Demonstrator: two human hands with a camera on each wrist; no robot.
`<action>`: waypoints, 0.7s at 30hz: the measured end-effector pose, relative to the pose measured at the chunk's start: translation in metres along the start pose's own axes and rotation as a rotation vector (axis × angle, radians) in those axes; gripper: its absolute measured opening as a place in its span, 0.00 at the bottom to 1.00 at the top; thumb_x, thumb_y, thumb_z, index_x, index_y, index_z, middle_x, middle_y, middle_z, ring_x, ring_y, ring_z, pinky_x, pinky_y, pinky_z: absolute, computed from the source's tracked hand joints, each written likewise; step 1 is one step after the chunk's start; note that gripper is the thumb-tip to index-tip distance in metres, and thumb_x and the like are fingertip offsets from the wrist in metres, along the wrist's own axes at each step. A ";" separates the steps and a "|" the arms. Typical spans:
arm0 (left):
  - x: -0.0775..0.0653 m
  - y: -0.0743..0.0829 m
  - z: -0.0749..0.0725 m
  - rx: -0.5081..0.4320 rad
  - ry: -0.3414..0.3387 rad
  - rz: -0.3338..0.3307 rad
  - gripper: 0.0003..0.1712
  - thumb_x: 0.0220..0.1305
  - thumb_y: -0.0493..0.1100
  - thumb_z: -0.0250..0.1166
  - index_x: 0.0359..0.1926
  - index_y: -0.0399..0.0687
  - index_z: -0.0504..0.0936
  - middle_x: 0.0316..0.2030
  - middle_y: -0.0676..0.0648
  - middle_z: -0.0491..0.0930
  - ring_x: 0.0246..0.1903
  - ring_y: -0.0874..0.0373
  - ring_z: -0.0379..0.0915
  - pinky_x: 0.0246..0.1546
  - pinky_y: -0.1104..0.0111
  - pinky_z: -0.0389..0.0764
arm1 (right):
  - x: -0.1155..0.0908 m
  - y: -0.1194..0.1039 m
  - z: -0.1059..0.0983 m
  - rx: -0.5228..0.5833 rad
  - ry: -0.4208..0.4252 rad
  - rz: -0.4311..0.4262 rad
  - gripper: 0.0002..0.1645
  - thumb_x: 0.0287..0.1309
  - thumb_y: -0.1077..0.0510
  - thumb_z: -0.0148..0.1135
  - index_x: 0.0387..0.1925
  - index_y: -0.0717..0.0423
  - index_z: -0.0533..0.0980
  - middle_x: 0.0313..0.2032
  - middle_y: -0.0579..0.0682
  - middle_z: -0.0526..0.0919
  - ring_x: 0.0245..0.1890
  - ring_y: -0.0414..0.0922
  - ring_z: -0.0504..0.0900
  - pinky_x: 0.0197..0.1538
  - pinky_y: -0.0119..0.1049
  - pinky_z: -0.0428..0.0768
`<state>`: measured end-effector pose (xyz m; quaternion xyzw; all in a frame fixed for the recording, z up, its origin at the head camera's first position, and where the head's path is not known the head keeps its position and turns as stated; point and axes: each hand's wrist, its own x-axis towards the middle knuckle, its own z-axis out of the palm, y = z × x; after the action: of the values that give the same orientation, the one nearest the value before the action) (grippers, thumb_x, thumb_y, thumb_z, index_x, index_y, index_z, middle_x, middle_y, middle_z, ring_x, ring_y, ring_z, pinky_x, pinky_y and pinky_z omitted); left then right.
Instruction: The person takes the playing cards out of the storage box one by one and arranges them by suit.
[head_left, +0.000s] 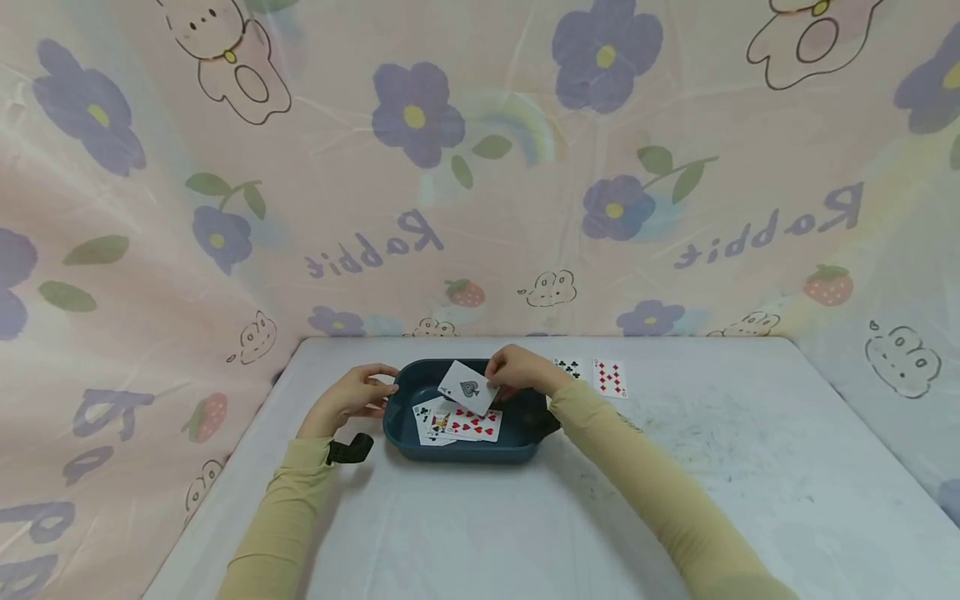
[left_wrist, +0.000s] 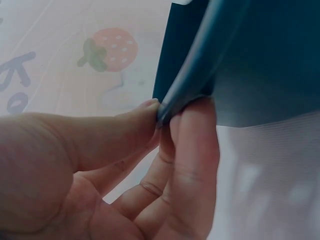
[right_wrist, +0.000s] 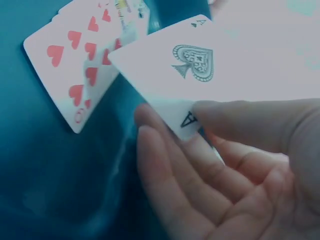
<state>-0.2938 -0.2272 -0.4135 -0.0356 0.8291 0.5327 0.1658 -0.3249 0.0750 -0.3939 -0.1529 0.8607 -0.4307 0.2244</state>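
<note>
In the head view my right hand (head_left: 519, 370) pinches an ace of spades playing card (head_left: 467, 387) by one corner, over a dark blue tray (head_left: 461, 454). The right wrist view shows the thumb on the card's face (right_wrist: 160, 70) and the fingers beneath. My left hand (head_left: 348, 398) holds the tray's left end; in the left wrist view its thumb and fingers pinch the tray's rim (left_wrist: 192, 65). Inside the tray lie several overlapping cards, a heart card (head_left: 476, 427) on top and a club card (head_left: 422, 417) at the left.
On the white table (head_left: 735, 467), right of the tray, lie a club card (head_left: 567, 367), partly hidden by the right hand, and a red diamond card (head_left: 610, 378). A patterned cloth (head_left: 510, 208) hangs behind the table and at both sides.
</note>
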 end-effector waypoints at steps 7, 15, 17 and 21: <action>0.001 0.000 0.000 -0.008 -0.006 -0.002 0.23 0.67 0.39 0.61 0.62 0.44 0.71 0.42 0.37 0.77 0.32 0.51 0.76 0.30 0.67 0.80 | -0.011 0.004 -0.020 0.191 -0.015 -0.032 0.05 0.60 0.71 0.58 0.39 0.68 0.72 0.33 0.59 0.78 0.32 0.53 0.85 0.40 0.47 0.81; 0.001 -0.001 0.000 -0.008 -0.004 0.007 0.23 0.66 0.39 0.62 0.61 0.43 0.71 0.39 0.38 0.77 0.28 0.56 0.73 0.29 0.67 0.80 | -0.029 0.014 -0.050 0.270 0.063 -0.105 0.09 0.59 0.70 0.59 0.41 0.68 0.71 0.33 0.56 0.80 0.36 0.58 0.84 0.40 0.47 0.81; 0.000 -0.001 0.000 -0.010 -0.006 0.011 0.23 0.66 0.40 0.62 0.61 0.43 0.71 0.40 0.37 0.77 0.28 0.56 0.74 0.29 0.67 0.80 | -0.035 0.018 -0.057 0.270 0.099 -0.113 0.10 0.58 0.69 0.61 0.41 0.68 0.72 0.33 0.55 0.81 0.35 0.57 0.84 0.40 0.46 0.81; -0.001 -0.001 0.001 -0.010 -0.009 0.014 0.24 0.67 0.40 0.62 0.62 0.42 0.70 0.41 0.37 0.77 0.29 0.55 0.74 0.30 0.66 0.80 | -0.048 0.030 -0.071 0.287 0.134 -0.107 0.11 0.59 0.67 0.61 0.42 0.69 0.72 0.33 0.55 0.82 0.33 0.50 0.84 0.39 0.42 0.81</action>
<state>-0.2925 -0.2266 -0.4143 -0.0280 0.8258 0.5384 0.1657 -0.3230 0.1622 -0.3689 -0.1359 0.7939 -0.5699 0.1630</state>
